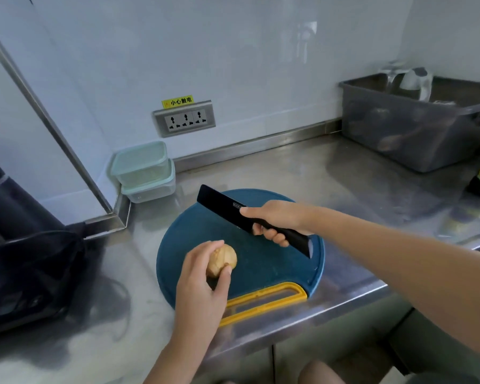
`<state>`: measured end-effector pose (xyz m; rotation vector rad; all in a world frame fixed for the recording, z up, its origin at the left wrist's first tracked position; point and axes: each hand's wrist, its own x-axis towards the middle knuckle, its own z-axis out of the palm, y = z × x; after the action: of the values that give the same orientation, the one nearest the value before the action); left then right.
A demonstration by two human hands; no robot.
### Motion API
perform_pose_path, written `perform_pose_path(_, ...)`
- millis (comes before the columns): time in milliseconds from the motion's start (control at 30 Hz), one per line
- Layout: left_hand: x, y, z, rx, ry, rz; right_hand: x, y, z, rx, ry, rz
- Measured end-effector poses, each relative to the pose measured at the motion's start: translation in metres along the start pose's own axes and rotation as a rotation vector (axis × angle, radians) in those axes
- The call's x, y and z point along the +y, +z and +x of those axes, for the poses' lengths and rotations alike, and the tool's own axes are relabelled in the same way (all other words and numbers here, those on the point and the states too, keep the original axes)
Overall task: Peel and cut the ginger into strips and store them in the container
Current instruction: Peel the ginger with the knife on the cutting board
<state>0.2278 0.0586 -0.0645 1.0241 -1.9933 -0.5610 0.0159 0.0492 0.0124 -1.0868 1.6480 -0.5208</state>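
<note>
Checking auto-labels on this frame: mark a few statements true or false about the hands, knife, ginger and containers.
1. The left hand holds the ginger. True.
2. The knife blade is cutting into the ginger. False: the right hand holds it apart from the ginger.
3. Two lidded containers stand stacked, one on the other. True.
4. Ginger strips lie on the cutting board. False: the ginger is one whole piece; no strips show.
</note>
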Motion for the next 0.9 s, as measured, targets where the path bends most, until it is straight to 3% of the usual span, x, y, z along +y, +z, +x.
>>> perform_pose_path(400,-0.008,-0.006,0.003,-0.076,-0.050,-0.009,0.003,-0.021,-0.003,-0.159,-0.039,0.008)
perform_pose_path(767,-0.001,-0.004,0.020,-0.043,-0.078,-0.115,0.004,-0.016,-0.010,0.093,-0.337,-0.248)
perform_pose_path(900,-0.002,0.000,0.023,-0.035,-0.051,-0.093,0.003,-0.018,-0.007,0.165,-0.367,-0.304)
